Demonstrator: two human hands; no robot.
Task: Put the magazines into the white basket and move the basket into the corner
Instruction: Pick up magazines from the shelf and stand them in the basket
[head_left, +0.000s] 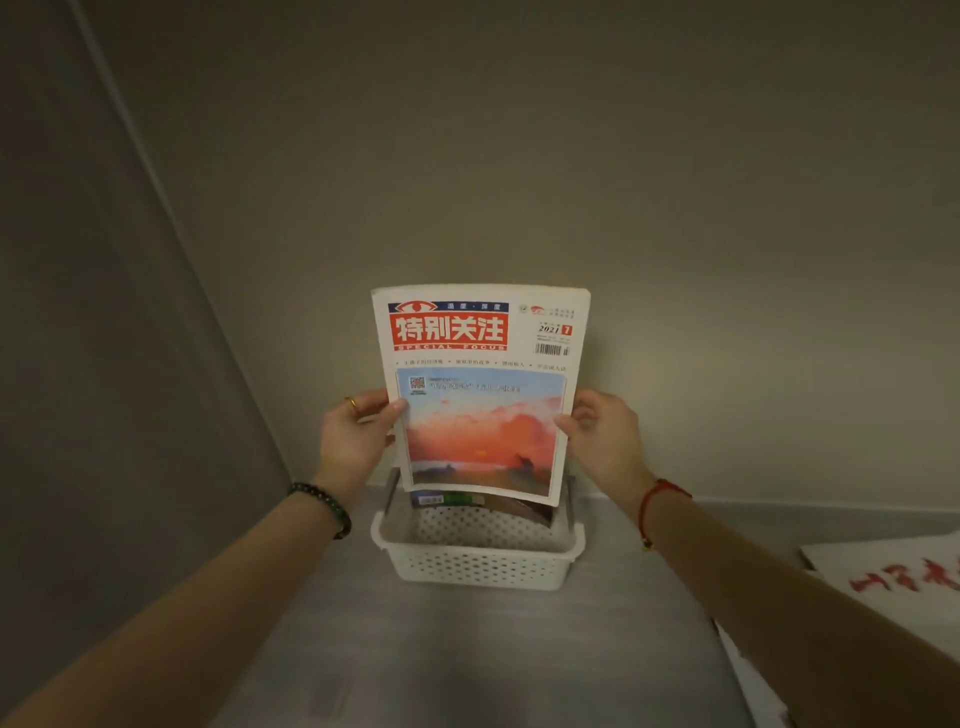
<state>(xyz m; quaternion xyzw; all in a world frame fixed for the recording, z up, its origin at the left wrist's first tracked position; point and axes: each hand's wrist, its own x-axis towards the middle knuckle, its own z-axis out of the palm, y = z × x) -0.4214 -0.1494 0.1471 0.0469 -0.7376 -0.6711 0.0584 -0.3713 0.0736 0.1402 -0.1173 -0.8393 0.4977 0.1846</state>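
Forearms reach up from both lower corners toward mid-frame.

A white basket (478, 564) sits on the grey surface (467, 660) at lower centre, other magazines (483, 503) already inside. Above it, the left hand (358, 434) and right hand (602, 434) each pinch a side edge of an upright magazine (480, 389), its bottom edge over the basket. Beige walls (675, 208) meet behind.

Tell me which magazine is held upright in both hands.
The magazine with the sunset cover, gripped by left hand and right hand above the white basket; the others lie inside it.
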